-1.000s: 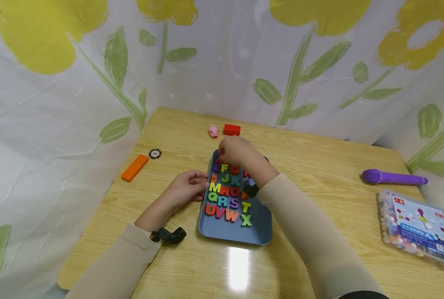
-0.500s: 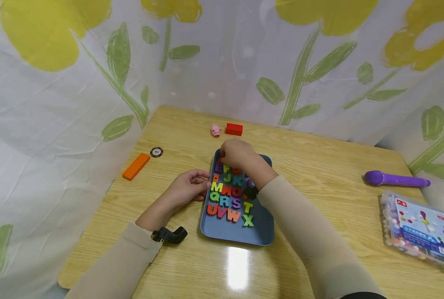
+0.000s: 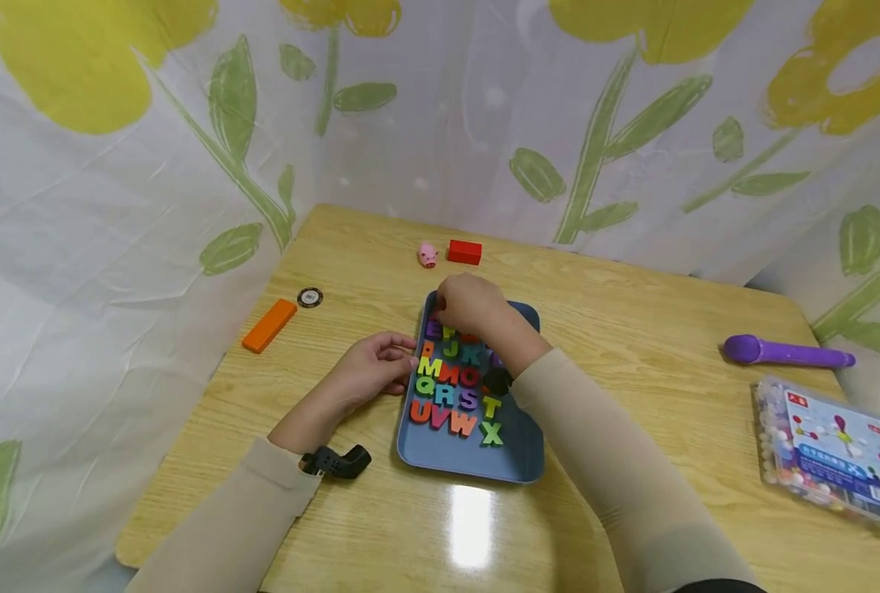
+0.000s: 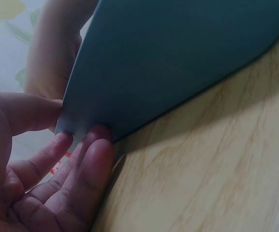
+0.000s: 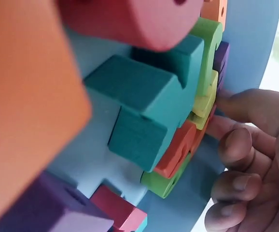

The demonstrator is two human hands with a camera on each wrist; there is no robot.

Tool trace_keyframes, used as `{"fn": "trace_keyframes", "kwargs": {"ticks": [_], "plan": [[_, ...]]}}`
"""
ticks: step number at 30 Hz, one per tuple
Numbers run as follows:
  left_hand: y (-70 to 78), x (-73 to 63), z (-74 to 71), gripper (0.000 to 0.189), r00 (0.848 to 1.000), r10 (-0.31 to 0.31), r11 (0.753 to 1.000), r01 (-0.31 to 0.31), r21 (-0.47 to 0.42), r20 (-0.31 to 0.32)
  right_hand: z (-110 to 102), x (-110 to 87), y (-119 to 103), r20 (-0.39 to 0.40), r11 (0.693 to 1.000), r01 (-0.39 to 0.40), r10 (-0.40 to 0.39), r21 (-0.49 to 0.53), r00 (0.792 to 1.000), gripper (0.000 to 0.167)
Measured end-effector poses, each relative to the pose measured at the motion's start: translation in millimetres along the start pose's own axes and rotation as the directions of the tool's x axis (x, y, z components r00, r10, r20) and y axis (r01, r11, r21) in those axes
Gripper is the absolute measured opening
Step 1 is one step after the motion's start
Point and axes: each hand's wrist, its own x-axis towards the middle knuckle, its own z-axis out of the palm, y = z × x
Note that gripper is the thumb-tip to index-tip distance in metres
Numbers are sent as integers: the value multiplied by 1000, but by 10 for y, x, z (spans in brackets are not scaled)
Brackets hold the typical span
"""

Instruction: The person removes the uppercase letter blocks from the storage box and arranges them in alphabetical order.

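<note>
A blue-grey tray holds rows of colourful letter blocks, among them a yellow M, a teal R and a green X. At the tray's left rim my left hand holds the edge, some fingers against the outer wall in the left wrist view. My right hand reaches over the far left corner, thumb and forefinger pinching at a red letter block beside the purple E. The hand and sleeve hide much of the top row. A teal K stands large in the right wrist view.
Behind the tray lie a pink pig figure and a red block. To the left are an orange bar and a round chip. A purple stick and a clear plastic box lie at the right.
The right hand stays at the tray's far left corner with only slight shifts. The left hand keeps its place at the rim. The head view has shifted a little.
</note>
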Motion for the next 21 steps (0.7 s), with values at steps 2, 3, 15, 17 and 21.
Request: {"fn": "trace_keyframes", "kwargs": {"ticks": [2, 3, 15, 17, 21], "plan": [[-2, 8, -1, 39, 1000, -5, 1000, 5, 2, -5, 2, 2, -9, 2, 1000, -6, 6, 8, 1000, 22], [-2, 9, 0, 39, 1000, -6, 1000, 6, 1, -7, 3, 3, -13, 6, 1000, -12, 12, 11, 1000, 22], [3, 23, 23, 39, 1000, 0, 1000, 0, 14, 0, -61, -40, 2, -4, 1000, 1, -1, 10, 1000, 26], [-3, 24, 19, 39, 1000, -3, 1000, 3, 16, -3, -108, -70, 17, -13, 1000, 12, -12, 11, 1000, 26], [-21, 27, 4, 40, 1000, -5, 1000, 6, 23, -9, -252, -172, 69, -50, 999, 25, -23, 29, 998, 24]]}}
